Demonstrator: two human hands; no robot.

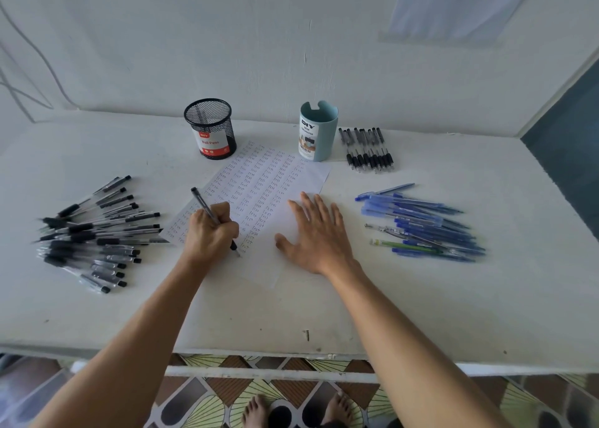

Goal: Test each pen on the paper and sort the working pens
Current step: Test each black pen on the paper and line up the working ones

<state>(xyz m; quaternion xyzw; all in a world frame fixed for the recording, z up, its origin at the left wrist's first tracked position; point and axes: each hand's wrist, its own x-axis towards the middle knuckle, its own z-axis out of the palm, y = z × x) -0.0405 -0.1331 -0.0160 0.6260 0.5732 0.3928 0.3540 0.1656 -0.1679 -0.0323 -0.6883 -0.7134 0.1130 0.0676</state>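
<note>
My left hand grips a black pen with its tip down on the white paper, near the sheet's lower left. The paper is covered in rows of the handwritten word "test". My right hand lies flat with fingers spread on the paper's right side. A large pile of black pens lies at the left of the table. A pile of blue pens lies at the right. A neat row of black pens sits at the back right.
A black mesh pen cup stands behind the paper on the left, and a light blue desk organizer stands on the paper's far corner. The white table meets a wall at the back; my bare feet show below its front edge.
</note>
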